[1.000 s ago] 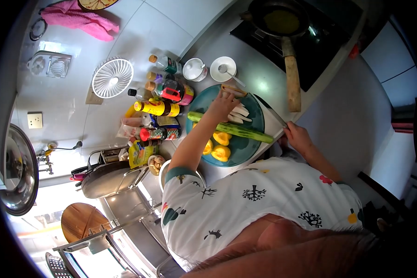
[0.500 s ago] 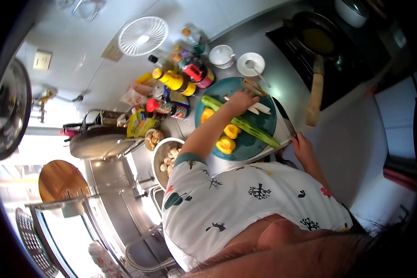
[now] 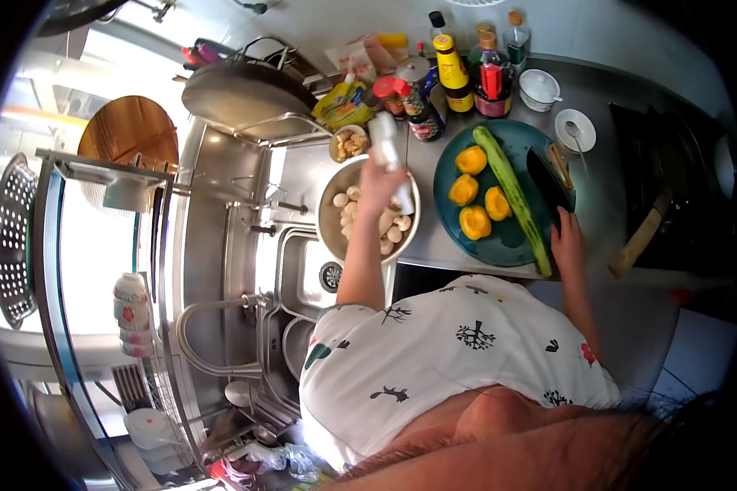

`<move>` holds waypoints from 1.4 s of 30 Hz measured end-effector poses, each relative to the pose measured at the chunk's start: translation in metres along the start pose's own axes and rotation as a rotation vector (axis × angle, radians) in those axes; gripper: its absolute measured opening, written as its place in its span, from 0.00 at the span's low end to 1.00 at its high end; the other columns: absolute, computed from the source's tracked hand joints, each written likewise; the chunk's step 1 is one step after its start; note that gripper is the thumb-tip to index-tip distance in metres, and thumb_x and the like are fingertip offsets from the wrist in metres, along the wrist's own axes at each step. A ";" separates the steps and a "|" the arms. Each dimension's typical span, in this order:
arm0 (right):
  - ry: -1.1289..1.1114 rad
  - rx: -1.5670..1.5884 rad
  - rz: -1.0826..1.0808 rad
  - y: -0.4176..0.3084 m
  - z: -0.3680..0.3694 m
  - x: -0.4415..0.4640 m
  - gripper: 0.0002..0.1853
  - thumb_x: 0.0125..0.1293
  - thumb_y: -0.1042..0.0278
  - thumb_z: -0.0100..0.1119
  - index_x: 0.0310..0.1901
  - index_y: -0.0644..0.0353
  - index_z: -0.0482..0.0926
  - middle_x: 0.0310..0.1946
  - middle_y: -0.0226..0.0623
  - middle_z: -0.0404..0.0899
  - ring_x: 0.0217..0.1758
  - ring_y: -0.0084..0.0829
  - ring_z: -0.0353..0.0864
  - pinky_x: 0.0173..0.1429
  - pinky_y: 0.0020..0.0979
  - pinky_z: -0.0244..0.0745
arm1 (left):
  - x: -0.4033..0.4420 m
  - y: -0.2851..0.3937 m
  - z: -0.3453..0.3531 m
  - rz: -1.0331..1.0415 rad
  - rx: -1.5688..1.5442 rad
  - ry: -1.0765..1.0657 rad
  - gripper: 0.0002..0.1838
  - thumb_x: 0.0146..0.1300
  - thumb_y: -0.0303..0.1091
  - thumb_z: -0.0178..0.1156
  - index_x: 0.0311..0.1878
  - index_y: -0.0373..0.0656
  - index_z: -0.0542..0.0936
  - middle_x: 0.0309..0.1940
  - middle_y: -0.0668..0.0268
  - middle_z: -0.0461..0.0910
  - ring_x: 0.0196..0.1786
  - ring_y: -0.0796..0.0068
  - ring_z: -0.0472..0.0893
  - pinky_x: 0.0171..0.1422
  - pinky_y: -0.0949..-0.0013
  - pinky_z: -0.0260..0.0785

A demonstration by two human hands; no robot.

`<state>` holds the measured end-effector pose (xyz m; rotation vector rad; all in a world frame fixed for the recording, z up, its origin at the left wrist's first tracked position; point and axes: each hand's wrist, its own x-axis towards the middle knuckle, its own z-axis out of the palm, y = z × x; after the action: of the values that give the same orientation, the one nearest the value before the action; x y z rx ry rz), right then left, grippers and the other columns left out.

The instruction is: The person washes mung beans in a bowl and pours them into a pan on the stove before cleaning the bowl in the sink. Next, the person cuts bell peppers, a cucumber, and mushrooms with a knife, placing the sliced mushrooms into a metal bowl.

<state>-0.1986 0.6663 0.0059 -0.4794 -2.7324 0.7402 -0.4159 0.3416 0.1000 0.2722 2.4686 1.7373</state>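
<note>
My left hand (image 3: 382, 182) is over a white bowl (image 3: 323, 225) of round mushrooms (image 3: 391, 235). Its fingers are closed round long white pieces (image 3: 385, 135), blurred by motion, whose kind I cannot make out. My right hand (image 3: 568, 239) grips the handle of a black kitchen knife (image 3: 546, 178), its blade over the right side of a round teal board (image 3: 450, 217). A long striped green cucumber (image 3: 508, 184) lies across the board, one end past its near edge. Several hollow yellow halves (image 3: 475, 222) sit left of it. A tan-handled tool (image 3: 560, 166) rests at the board's right edge.
Sauce bottles (image 3: 454, 82) stand behind the board, beside a lidded white pot (image 3: 540, 88) and a small dish (image 3: 576, 131) with a spoon. A pan handle (image 3: 640, 237) juts from the stove at right. Left are a small bowl (image 3: 350, 146) and the sink (image 3: 303, 270).
My left hand has gone from the board to over the mushroom bowl, carrying white pieces. The knife blade has moved from the board's edge to over the board. The view has turned left.
</note>
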 end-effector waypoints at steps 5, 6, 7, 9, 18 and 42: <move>-0.091 -0.018 -0.017 -0.003 0.014 0.011 0.20 0.60 0.74 0.55 0.55 0.54 0.69 0.43 0.43 0.69 0.44 0.49 0.74 0.45 0.41 0.72 | -0.041 -0.044 -0.066 -0.431 -0.256 0.130 0.20 0.52 0.35 0.60 0.47 0.37 0.73 0.31 0.64 0.76 0.31 0.73 0.78 0.31 0.72 0.71; -0.110 -0.017 -0.003 -0.004 0.016 0.011 0.19 0.60 0.75 0.55 0.54 0.54 0.70 0.43 0.43 0.69 0.45 0.48 0.74 0.46 0.41 0.72 | -0.043 -0.048 -0.065 -0.433 -0.263 0.140 0.20 0.52 0.35 0.60 0.47 0.37 0.73 0.31 0.64 0.76 0.31 0.73 0.78 0.31 0.72 0.71; -0.115 -0.020 -0.014 -0.003 0.018 0.011 0.19 0.60 0.75 0.55 0.54 0.54 0.70 0.43 0.43 0.69 0.45 0.48 0.74 0.46 0.41 0.72 | -0.043 -0.053 -0.056 -0.457 -0.194 0.161 0.19 0.52 0.35 0.60 0.47 0.36 0.73 0.32 0.63 0.77 0.32 0.73 0.78 0.29 0.72 0.72; -0.076 -0.013 -0.009 0.001 0.023 0.009 0.20 0.59 0.74 0.55 0.55 0.53 0.71 0.42 0.41 0.68 0.44 0.45 0.74 0.45 0.39 0.72 | -0.029 -0.090 -0.042 -0.494 -0.009 0.187 0.21 0.52 0.37 0.62 0.47 0.34 0.73 0.34 0.60 0.77 0.33 0.73 0.79 0.29 0.71 0.73; -0.094 0.006 0.002 -0.001 0.021 -0.001 0.22 0.60 0.76 0.54 0.57 0.52 0.72 0.45 0.41 0.69 0.48 0.43 0.72 0.52 0.37 0.70 | -0.037 -0.064 -0.012 -0.081 0.516 0.196 0.32 0.55 0.43 0.61 0.59 0.32 0.67 0.50 0.42 0.74 0.53 0.49 0.75 0.56 0.59 0.67; -0.117 0.088 0.123 0.015 0.026 0.011 0.24 0.51 0.80 0.58 0.53 0.58 0.68 0.39 0.40 0.69 0.41 0.40 0.72 0.47 0.33 0.70 | -0.029 -0.130 -0.080 0.015 0.841 0.094 0.07 0.51 0.29 0.58 0.34 0.44 0.80 0.39 0.57 0.76 0.48 0.56 0.72 0.46 0.56 0.70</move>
<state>-0.2135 0.6716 -0.0219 -0.6062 -2.7828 0.9440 -0.4139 0.2193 0.0041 0.2693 3.1242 0.6223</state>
